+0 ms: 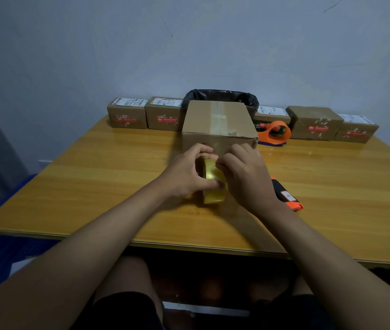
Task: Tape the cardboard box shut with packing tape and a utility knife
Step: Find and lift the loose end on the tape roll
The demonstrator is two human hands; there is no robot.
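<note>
A glossy yellow-brown wood-grain table (94, 186) fills the middle of the view, pushed toward a plain pale grey-blue wall (189, 44) marked with a few thin dark scratches. Something blue shows past the table's left edge, too dim to identify. A cardboard box (217, 122) stands at the table's centre, its top flaps closed with a strip of clear tape along the seam; small dark print near its front edge is too small to read. Just in front of it, a roll of yellowish packing tape (214, 184) stands on edge. The left hand (186, 173) curls its fingers around the roll, gripping it. The right hand (246, 177) has fingertips pinched together on the roll's upper surface. An orange-and-black utility knife (286, 195) lies just right of the right wrist. An orange tape dispenser (276, 134) sits right of the box. A black bin liner (220, 96) rises behind the box. Five small parcels (127, 114) line the far edge, with white shipping labels and red stickers, all illegible
</note>
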